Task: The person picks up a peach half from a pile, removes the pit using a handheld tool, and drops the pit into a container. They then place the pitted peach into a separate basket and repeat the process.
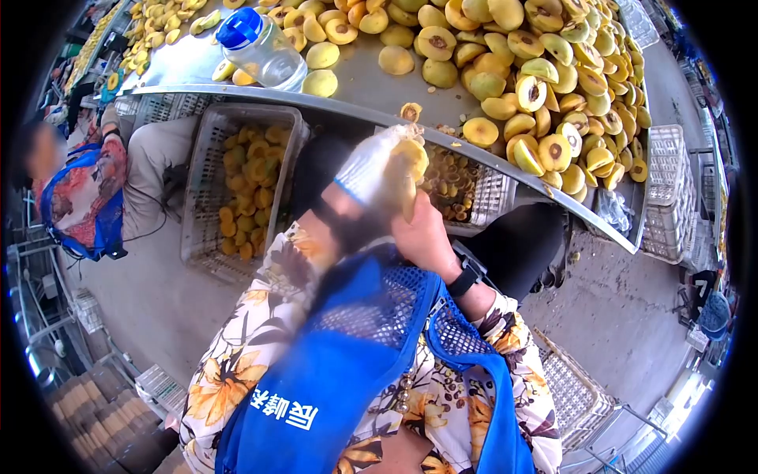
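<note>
My left hand [371, 162], in a white glove, is closed around a yellow fruit half [412, 160] in front of the metal table's edge. Right beside it, my right hand [425, 235] is bare, its fingers pressed together just below the fruit; what they grip is blurred and partly hidden. A small cut fruit piece [410, 111] lies on the table [371, 91] beyond the glove. Many halved yellow fruits [554, 152] are heaped at the right, some with brown pits showing. Under the table edge, behind my hands, a crate [491, 197] holds small brown and yellow pieces.
A blue-lidded clear bottle [272, 59] stands on the table. Below its edge, a crate [207, 186] of fruit halves sits at the left, near a seated person [87, 189]. Stacked crates [667, 189] are at the right; another crate [576, 387] stands at the lower right.
</note>
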A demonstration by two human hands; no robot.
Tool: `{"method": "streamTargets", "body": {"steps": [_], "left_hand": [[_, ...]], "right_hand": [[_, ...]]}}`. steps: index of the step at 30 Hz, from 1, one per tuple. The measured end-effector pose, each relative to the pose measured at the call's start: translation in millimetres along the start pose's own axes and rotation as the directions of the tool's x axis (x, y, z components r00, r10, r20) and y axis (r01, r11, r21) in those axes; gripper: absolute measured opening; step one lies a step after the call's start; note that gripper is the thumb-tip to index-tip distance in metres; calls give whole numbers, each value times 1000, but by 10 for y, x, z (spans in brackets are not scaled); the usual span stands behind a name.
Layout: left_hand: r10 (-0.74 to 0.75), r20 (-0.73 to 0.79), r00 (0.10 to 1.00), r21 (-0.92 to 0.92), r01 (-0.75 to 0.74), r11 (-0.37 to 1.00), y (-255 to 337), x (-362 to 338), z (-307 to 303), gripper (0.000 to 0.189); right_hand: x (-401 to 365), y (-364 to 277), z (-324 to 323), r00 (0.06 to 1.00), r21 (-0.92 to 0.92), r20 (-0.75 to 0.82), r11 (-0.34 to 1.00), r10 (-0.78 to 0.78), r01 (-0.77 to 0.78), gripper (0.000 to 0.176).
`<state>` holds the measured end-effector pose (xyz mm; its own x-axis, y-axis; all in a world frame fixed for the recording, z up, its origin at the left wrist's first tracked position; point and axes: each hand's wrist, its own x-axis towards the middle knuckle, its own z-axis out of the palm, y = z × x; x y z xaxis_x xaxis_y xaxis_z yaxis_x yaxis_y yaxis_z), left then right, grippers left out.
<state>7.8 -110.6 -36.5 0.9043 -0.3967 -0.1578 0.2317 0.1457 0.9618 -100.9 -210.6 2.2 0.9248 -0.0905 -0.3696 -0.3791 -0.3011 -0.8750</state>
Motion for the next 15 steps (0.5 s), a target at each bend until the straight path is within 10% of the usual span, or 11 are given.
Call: {"method": "streamTargets", "body": {"steps": [5,11,15], "left_hand": [[-67,-27,997,5,67,998,52,-37,-52,27],[-6,-134,991,-41,0,999,233,-155,100,32],[-342,-155,927,-386,261,884,268,-170,177,38]], "right_hand": [[87,232,58,964,-349,-30,906,-266,239,25],[-16,-385,-143,898,197,294,899,327,-392,22],[5,-169,-25,946,345,235,891,222,-295,22]]}}
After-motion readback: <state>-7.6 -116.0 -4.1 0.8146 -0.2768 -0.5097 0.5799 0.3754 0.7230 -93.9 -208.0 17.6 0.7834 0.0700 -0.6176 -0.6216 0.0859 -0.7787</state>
